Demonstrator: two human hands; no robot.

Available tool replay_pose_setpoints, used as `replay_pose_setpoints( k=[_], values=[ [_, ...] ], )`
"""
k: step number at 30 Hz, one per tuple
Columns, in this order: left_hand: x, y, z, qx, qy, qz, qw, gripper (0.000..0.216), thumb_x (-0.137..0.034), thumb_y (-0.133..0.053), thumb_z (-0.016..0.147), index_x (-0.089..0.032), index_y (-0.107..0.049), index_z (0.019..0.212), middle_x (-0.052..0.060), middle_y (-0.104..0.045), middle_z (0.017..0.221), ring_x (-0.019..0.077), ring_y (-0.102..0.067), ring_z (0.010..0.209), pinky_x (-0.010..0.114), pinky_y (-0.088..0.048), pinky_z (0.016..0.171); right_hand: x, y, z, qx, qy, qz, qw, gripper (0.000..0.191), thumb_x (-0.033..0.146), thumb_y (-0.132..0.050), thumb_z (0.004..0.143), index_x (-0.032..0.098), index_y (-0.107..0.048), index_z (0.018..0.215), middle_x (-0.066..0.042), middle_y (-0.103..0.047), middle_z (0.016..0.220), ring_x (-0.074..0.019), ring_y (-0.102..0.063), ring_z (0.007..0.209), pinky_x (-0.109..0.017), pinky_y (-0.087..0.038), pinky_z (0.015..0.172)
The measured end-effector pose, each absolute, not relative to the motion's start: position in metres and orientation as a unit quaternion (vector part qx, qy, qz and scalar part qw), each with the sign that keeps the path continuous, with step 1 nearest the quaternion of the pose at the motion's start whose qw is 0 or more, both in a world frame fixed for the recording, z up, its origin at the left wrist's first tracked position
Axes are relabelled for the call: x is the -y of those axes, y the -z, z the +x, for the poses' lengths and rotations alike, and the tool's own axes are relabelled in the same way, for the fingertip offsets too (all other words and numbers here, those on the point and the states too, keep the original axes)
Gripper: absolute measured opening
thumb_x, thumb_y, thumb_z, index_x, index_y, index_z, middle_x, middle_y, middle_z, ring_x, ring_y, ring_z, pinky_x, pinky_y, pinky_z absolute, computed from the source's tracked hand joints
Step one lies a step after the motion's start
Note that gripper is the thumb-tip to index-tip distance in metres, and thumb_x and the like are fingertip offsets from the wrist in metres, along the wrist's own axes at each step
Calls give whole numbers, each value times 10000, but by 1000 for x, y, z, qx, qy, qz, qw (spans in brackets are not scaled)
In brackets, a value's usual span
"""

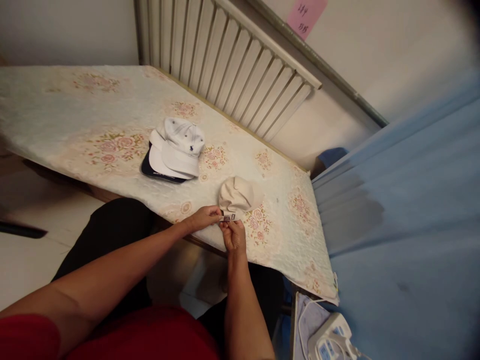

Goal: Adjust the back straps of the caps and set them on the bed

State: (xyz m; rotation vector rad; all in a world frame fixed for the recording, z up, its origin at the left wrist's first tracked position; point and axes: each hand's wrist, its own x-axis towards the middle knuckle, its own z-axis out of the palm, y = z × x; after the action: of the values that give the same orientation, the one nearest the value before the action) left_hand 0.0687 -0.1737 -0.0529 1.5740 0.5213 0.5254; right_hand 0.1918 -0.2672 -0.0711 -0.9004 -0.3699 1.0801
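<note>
Closed on the strap (228,217) are both hands: the left hand (204,217) pinches it from the left, the right hand (233,235) from below. Up and left of the grip lies a stack (176,147) of caps. Just beyond the fingers the cap (238,195) rests on the table (75,110), near its edge. Well right of the grip hangs a curtain (405,200).

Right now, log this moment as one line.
left hand: pinches back strap of beige cap | right hand: pinches same strap | beige cap: on floral table, near edge | nearby: stack of caps
</note>
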Motion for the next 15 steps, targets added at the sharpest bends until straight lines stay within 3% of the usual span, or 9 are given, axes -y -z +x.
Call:
replay_pose_setpoints(
  k=[15],
  values=[
    [176, 51, 69, -225, -233, 679, 659, 199, -363, -612, 742, -168, -576, 734, 17, -659, 716, 162, -603, 722, 270, -453, 672, 268, 71, 190, 184, -476, -426, 747, 236, 148, -761, 653, 174, -576, 798, 44, -628, 699, -79, -552, 594, -285, -526, 712]
  ],
)
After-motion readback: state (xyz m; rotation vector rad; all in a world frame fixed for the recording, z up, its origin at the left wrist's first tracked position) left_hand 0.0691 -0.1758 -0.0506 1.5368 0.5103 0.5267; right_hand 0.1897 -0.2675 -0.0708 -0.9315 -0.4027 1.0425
